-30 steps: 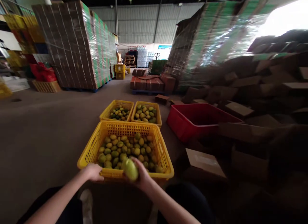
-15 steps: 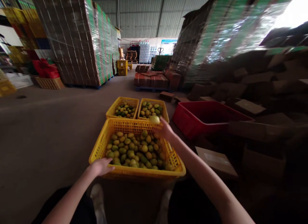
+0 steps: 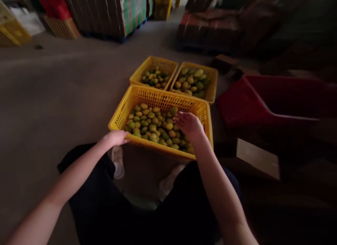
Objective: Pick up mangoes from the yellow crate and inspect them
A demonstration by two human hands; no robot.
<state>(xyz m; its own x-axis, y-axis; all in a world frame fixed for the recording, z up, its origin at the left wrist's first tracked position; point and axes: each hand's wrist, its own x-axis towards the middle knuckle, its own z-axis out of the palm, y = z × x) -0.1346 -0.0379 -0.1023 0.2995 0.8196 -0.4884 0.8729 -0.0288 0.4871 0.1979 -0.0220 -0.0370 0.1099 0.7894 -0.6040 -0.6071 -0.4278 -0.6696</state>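
A large yellow plastic crate (image 3: 158, 146) stands in front of me, with many yellow-green oval fruits that look like mangoes (image 3: 154, 127) covering its bottom. My left hand (image 3: 117, 137) grips the crate's near left rim. Above the fruit in its right half hovers my right hand (image 3: 188, 125), fingers stretched out to the left and holding nothing I can see; whether the fingertips touch fruit I cannot tell. Beyond it are two smaller yellow crates, a left one (image 3: 138, 72) and a right one (image 3: 213, 85), both holding similar fruit.
To the right lies a red plastic bin (image 3: 237, 101), with a cardboard piece (image 3: 258, 159) nearer to me. Stacked cartons on pallets (image 3: 100, 13) stand at the back left. My shoes (image 3: 118, 162) are close to the large crate's near side.
My right hand has let go of a fruit near the right far crate and come back over the large crate. The view has tilted down and turned left.
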